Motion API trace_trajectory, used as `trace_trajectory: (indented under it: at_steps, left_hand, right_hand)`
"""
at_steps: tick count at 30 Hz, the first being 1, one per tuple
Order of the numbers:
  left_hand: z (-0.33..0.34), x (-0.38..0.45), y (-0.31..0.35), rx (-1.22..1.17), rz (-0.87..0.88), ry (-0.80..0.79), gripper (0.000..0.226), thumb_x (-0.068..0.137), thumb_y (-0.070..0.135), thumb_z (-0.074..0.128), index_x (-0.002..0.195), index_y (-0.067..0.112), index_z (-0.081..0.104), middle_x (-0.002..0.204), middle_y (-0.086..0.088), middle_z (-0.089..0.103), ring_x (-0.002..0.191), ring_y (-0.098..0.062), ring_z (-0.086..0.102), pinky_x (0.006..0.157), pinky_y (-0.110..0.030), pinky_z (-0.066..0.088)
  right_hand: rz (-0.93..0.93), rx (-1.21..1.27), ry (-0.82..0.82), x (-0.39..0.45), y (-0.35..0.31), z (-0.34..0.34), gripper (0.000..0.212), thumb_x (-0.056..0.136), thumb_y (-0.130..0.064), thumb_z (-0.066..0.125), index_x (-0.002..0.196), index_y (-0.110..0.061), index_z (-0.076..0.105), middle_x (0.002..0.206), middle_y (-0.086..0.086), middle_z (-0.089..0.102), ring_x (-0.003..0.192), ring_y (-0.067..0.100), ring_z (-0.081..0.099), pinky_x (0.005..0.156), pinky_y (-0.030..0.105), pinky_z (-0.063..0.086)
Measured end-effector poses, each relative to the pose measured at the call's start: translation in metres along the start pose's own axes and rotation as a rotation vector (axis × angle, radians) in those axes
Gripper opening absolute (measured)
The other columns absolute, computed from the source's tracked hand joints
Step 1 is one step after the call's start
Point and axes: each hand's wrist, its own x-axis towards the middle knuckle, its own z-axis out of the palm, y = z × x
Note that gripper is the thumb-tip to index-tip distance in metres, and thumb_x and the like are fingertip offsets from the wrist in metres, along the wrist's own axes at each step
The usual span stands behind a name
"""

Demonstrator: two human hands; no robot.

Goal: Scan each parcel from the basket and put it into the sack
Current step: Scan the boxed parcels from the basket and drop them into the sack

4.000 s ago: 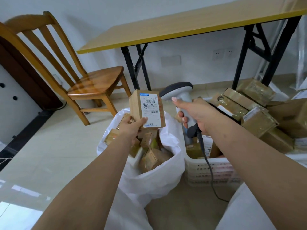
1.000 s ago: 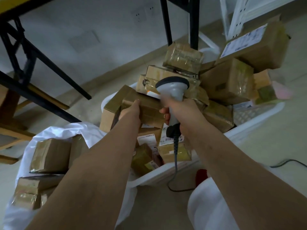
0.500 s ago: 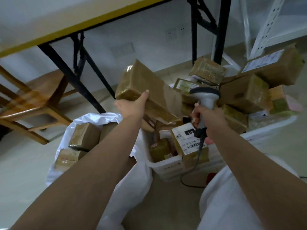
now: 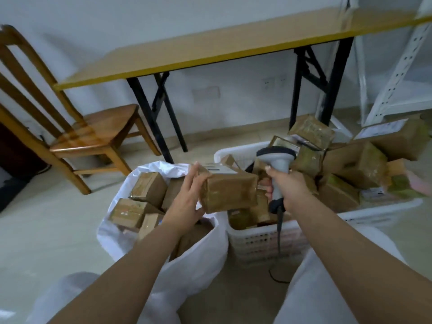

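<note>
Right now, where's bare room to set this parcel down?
Bare floor lies between the wooden chair and the sack; the table top is bare too. The basket is heaped, the sack's mouth crowded.

We see a wooden chair (image 4: 93, 134) at left, a folding table (image 4: 210, 50) by the wall, white metal shelving (image 4: 395, 73) at right.
</note>
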Motion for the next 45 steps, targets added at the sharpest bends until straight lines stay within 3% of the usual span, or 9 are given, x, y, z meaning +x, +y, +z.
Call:
trace_trajectory:
  at_steps: [2, 6, 10, 13, 16, 19, 25, 32, 45]
  left_hand:
    - [0.012, -0.026, -0.003, -0.053, -0.131, -0.004, 0.09, 0.078, 0.031, 0.081, 0.145, 0.042, 0.021, 0.162, 0.008, -0.001, 0.126, 0.001, 0.027, 0.109, -0.015, 0.029]
    - [0.034, -0.043, -0.011, -0.165, -0.437, 0.011, 0.101, 0.077, 0.028, 0.082, 0.15, 0.035, 0.013, 0.15, 0.005, 0.03, 0.131, -0.009, 0.034, 0.107, -0.039, 0.04]
    - [0.029, -0.038, -0.012, -0.828, -0.929, 0.07, 0.037, 0.098, 0.001, 0.048, 0.134, 0.008, 0.05, 0.103, -0.01, 0.07, 0.097, -0.029, 0.068, 0.078, -0.04, 0.06]
    - [0.019, -0.029, -0.013, -1.284, -1.242, 0.158, 0.039, 0.1, 0.018, 0.051, 0.135, 0.002, 0.05, 0.102, -0.022, 0.071, 0.093, -0.038, 0.069, 0.066, -0.052, 0.06]
    - [0.014, -0.024, -0.009, -1.286, -1.205, -0.11, 0.085, 0.078, 0.057, 0.074, 0.141, 0.013, 0.039, 0.119, -0.017, 0.065, 0.104, -0.038, 0.065, 0.072, -0.054, 0.058]
    - [0.013, -0.024, -0.007, -1.097, -1.144, -0.247, 0.083, 0.075, 0.042, 0.081, 0.138, 0.023, 0.03, 0.126, -0.013, 0.058, 0.117, -0.037, 0.057, 0.092, -0.061, 0.05]
    - [0.004, -0.021, -0.025, -1.111, -1.007, -0.03, 0.087, 0.074, 0.02, 0.083, 0.145, 0.028, 0.034, 0.126, -0.006, 0.057, 0.114, -0.033, 0.058, 0.091, -0.059, 0.052]
    - [-0.034, -0.01, -0.043, -1.122, -0.885, 0.216, 0.098, 0.072, 0.006, 0.083, 0.151, 0.032, 0.032, 0.123, -0.001, 0.062, 0.113, -0.031, 0.061, 0.087, -0.06, 0.054]
    - [-0.066, -0.013, -0.056, -0.991, -0.89, 0.274, 0.094, 0.078, 0.01, 0.08, 0.152, 0.034, 0.028, 0.133, -0.005, 0.057, 0.116, -0.033, 0.058, 0.081, -0.056, 0.056]
  right_hand:
    - [0.031, -0.089, -0.008, 0.0, 0.016, 0.009, 0.034, 0.09, -0.027, 0.07, 0.109, -0.002, 0.057, 0.083, 0.013, 0.065, 0.05, 0.017, 0.054, 0.045, 0.027, 0.047]
    - [0.05, -0.202, 0.006, -0.002, 0.042, 0.022, 0.041, 0.087, -0.033, 0.073, 0.111, -0.005, 0.057, 0.084, 0.012, 0.062, 0.058, 0.021, 0.06, 0.05, 0.029, 0.048]
    - [0.099, -0.235, 0.001, 0.005, 0.055, 0.023, 0.047, 0.084, -0.037, 0.075, 0.115, -0.006, 0.058, 0.088, 0.012, 0.062, 0.058, 0.021, 0.06, 0.051, 0.029, 0.048]
    - [0.143, -0.253, -0.025, 0.006, 0.061, 0.021, 0.044, 0.086, -0.037, 0.073, 0.116, -0.008, 0.059, 0.087, 0.008, 0.06, 0.056, 0.018, 0.057, 0.048, 0.028, 0.047]
    - [0.167, -0.301, -0.018, 0.006, 0.066, 0.021, 0.042, 0.086, -0.037, 0.072, 0.114, -0.01, 0.057, 0.087, 0.008, 0.06, 0.056, 0.017, 0.057, 0.049, 0.028, 0.048]
    - [0.187, -0.328, -0.012, 0.003, 0.067, 0.024, 0.041, 0.087, -0.036, 0.072, 0.114, -0.009, 0.056, 0.09, 0.01, 0.062, 0.056, 0.018, 0.056, 0.05, 0.029, 0.047]
    - [0.025, -0.186, -0.022, -0.017, 0.034, 0.042, 0.022, 0.09, -0.023, 0.069, 0.09, -0.004, 0.059, 0.062, 0.01, 0.061, 0.046, 0.017, 0.05, 0.047, 0.027, 0.043]
    - [-0.047, -0.121, -0.353, -0.063, -0.03, 0.087, 0.031, 0.091, -0.039, 0.066, 0.101, -0.01, 0.058, 0.061, 0.003, 0.053, 0.043, 0.013, 0.044, 0.045, 0.023, 0.04]
    - [-0.241, -0.203, -0.356, -0.105, -0.063, 0.104, 0.031, 0.093, -0.037, 0.064, 0.092, -0.008, 0.057, 0.062, 0.004, 0.048, 0.042, 0.011, 0.039, 0.045, 0.024, 0.038]
